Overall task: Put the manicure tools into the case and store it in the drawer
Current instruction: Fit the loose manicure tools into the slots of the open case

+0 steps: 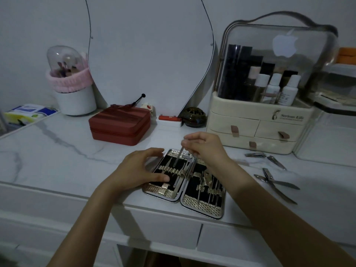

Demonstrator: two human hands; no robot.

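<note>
While the case (184, 183) lies open and flat near the front edge of the counter (57, 151), both hands work over its left half. The left hand (138, 170) rests on the left half of the case, its fingers (161, 178) spread apart and pressing on the black lining, clamped on nothing. The right hand (206, 149) hovers above the hinge line, its fingers (185, 144) pinched together on the upper end of a thin metal tool (178, 158), which hangs tilted with its lower tip over the strap row of the left half. Several tools are already seated under the straps in both halves. To the right of the case, apart from it, four tools lie loose on the counter: two nail clippers (255, 155) (276, 161) near the base of the cosmetics organiser (258, 122), and a third clipper (268, 176) lying across a pair of nippers (277, 185) closer to the front edge. A red zipped box (119, 125) stands behind the case, well apart. Below the counter edge, two white drawer fronts (167, 228) are closed.
</note>
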